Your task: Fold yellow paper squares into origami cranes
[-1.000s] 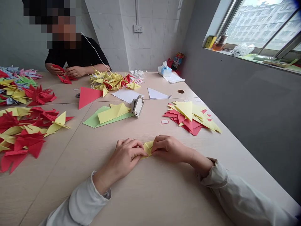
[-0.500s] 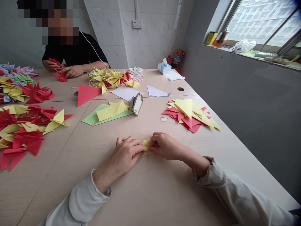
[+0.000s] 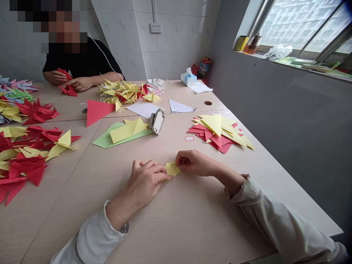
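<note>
A small folded piece of yellow paper [image 3: 172, 169] lies on the table between my two hands. My left hand [image 3: 147, 183] presses its left end against the tabletop, thumb and fingers closed on the edge. At the paper's upper right, my right hand [image 3: 194, 162] pinches an edge with curled fingers. Part of the paper is hidden under my fingertips. Beyond my right hand lies a pile of red and yellow folded triangles [image 3: 214, 126]. A yellow folded sheet [image 3: 125, 132] rests on a green one [image 3: 99, 140] beyond my left hand, beside a stapler-like metal object [image 3: 157, 121].
Red and yellow paper cranes [image 3: 30, 161] spread along the left. More yellow cranes [image 3: 121, 91] are heaped at the back. Across the table a person's hands [image 3: 74, 83] hold red folded paper. A red triangle [image 3: 96, 112], white sheets [image 3: 180, 106] and a tissue box [image 3: 188, 78] lie farther off.
My right hand has moved slightly up and away from my left, showing more of the yellow paper between them. My left hand stays on its end. The whole view has shifted a little.
</note>
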Available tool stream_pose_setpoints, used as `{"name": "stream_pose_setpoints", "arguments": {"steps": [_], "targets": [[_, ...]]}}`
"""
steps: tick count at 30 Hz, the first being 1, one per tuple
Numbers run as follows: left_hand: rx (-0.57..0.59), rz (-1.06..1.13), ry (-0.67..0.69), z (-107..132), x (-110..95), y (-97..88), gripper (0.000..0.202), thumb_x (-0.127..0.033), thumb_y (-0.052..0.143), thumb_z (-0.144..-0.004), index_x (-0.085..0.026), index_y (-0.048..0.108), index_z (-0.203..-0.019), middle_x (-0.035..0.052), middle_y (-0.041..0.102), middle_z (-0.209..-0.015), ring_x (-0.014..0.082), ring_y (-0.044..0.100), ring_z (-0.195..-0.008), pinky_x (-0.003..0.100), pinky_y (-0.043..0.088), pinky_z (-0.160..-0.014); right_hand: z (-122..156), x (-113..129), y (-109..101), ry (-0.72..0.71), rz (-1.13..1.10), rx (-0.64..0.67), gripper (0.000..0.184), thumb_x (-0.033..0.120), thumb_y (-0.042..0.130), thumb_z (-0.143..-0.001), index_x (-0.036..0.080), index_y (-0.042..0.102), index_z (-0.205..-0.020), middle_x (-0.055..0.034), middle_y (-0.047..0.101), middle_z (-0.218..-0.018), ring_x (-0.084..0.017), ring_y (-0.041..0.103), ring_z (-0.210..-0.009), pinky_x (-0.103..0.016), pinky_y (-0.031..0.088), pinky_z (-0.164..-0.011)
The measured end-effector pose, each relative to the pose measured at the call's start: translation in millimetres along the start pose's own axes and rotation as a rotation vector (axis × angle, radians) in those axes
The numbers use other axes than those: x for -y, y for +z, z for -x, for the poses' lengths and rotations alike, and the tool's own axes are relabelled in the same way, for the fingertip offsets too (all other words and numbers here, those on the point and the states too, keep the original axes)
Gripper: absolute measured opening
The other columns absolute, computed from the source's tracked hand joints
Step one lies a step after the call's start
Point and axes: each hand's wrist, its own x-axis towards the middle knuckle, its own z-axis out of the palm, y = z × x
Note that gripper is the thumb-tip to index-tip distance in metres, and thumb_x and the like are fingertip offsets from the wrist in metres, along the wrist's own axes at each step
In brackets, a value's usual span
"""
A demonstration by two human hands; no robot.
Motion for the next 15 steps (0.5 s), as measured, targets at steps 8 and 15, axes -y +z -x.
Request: {"name": "stream_pose_setpoints", "arguments": {"steps": [8,15], "targets": [[0.007,-0.003,0.003,0,-1,-0.2,0.029,-0.014,0.052,-0.086,-0.037,0.066,-0.094,-0.0069,0.069,-0.094,0.0159,0.057,-0.087,0.039,0.022,-0.077,-2,10,16,-0.006,0.204,-0.116,0.008,0.008,0.056,-0.070,0.015,0.054,-0.067,-0.0004,0.053,-0.075,-0.007,0.044,-0.060,-0.018,0.036,-0.054],[-0.015,-0.052,0.012,0,-4,-0.3,0.024,-0.016,0.050,-0.087,-0.033,0.065,-0.093,-0.0037,0.068,-0.095,0.0192,0.055,-0.091,0.040,0.023,-0.077,7,-3,6,-0.148,0.180,-0.136,0.038,-0.009,0.040,-0.067,0.015,0.062,-0.086,-0.0056,0.056,-0.098,-0.009,0.054,-0.077,-0.019,0.042,-0.066]]}}
